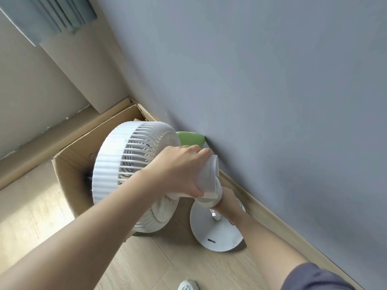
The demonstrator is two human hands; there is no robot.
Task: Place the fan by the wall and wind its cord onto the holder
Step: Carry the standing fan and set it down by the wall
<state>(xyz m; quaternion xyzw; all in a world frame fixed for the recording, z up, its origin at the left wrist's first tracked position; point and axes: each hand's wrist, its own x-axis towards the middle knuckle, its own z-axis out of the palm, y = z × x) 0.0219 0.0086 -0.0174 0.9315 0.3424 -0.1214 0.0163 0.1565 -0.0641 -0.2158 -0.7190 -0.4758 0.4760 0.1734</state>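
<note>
Below our hands, a pale wood floor meets the grey wall, with a cardboard box beyond our left arm. Our left hand clasps the white fan by its motor housing; our right hand, under it by the round base, grip unclear.

We cannot see most of the right hand; the white plastic fan covers its fingers behind the neck. The left hand hides the motor housing. The open brown cardboard box is largely screened by the fan head, its contents unreadable. A green rounded object shows only in part. A white shoe is cut by the lower edge.
</note>
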